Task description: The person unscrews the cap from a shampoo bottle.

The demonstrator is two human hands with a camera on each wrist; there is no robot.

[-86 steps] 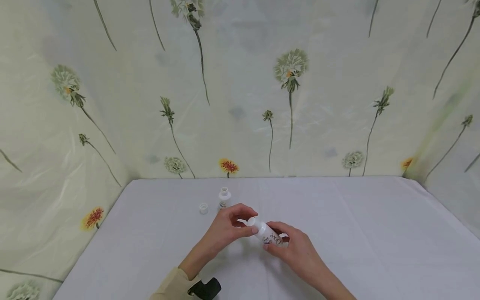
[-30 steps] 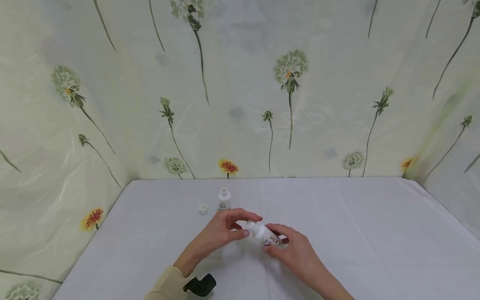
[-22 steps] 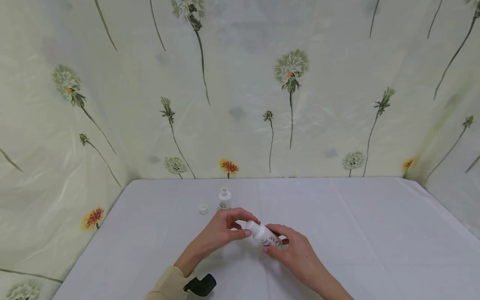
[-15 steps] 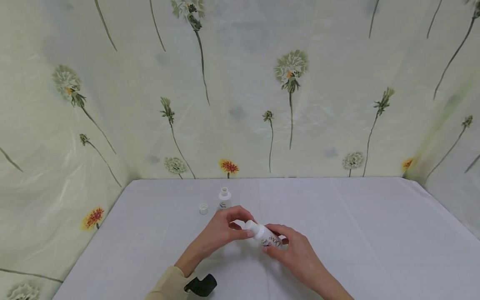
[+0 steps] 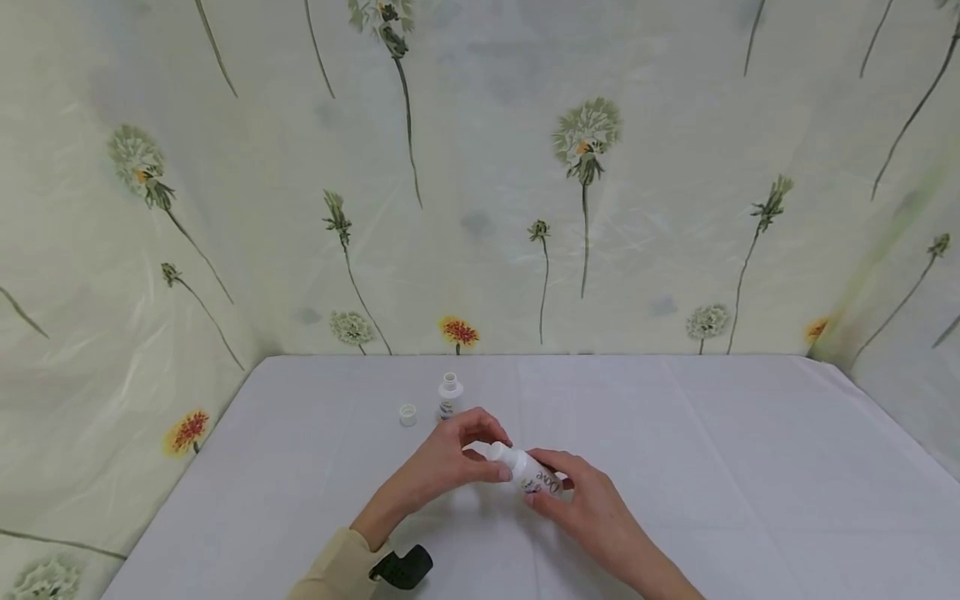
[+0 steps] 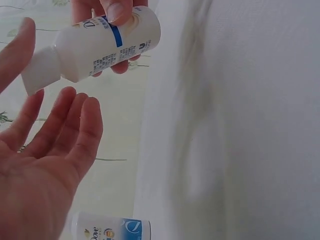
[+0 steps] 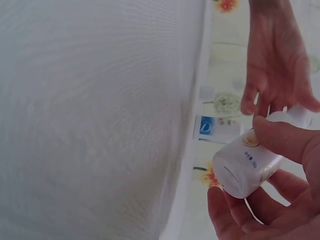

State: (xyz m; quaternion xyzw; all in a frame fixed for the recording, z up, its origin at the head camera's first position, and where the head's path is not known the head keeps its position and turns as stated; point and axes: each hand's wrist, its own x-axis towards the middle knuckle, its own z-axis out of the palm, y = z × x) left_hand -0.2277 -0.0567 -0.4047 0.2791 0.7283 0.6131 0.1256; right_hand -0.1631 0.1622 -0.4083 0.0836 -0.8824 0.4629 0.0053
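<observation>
My right hand (image 5: pixel 588 500) grips a small white Dove bottle (image 5: pixel 540 478) round its body, tilted with its capped end toward the upper left. My left hand (image 5: pixel 450 457) has thumb and index finger on opposite sides of the white cap (image 6: pixel 42 71), pinching it. The other left fingers (image 6: pixel 87 127) are loosely bent below, apart from the bottle. From the right wrist, the base of the bottle (image 7: pixel 242 167) shows between thumb and fingers, while its capped end is partly hidden.
Behind my left hand a second white bottle (image 5: pixel 450 398) stands upright with an uncapped neck. A loose white cap (image 5: pixel 407 415) lies to its left. A white cloth (image 5: pixel 712 467) covers the table, and flower-print sheeting (image 5: pixel 480 183) rises at the back and sides.
Left thumb and index finger shift round the cap, spreading toward its end about a second ago and now closer in on its sides. The right hand keeps its hold nearly still.
</observation>
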